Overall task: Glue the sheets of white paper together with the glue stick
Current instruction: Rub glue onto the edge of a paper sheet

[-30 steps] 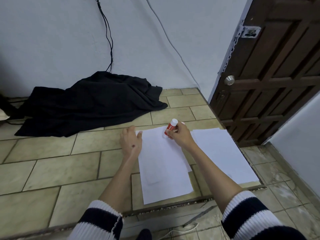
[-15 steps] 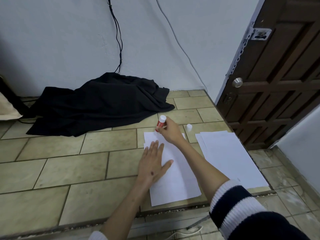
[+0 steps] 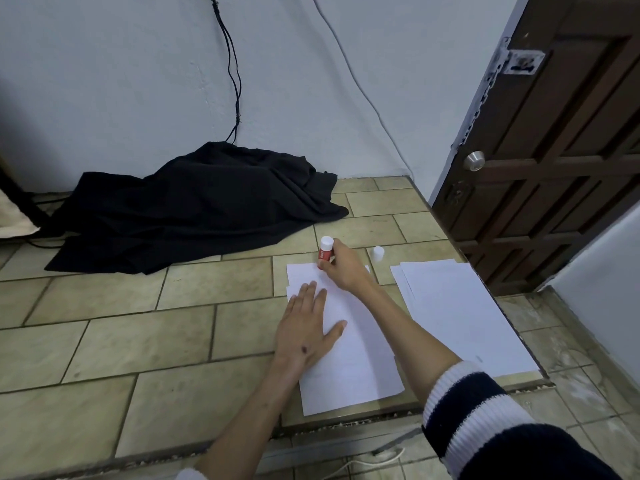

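Pretty dim, flat indoor light, no glare. Soft shadows only under the black cloth (image 3: pixel 194 209). Wide-angle bending at the door (image 3: pixel 561 150). Slightly soft overall.

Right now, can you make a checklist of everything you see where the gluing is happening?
Surface: tiled ledge, beige.
Job's things: glue stick tip-down on the sheets; spare paper stack to the right; white cap standing apart.
Clutter: black cloth heaped by the wall.
Hands: left hand flat on the sheets; right hand gripping the glue stick.
Cables: black cable and white cable down the wall.
Surroundings: brown door, right.
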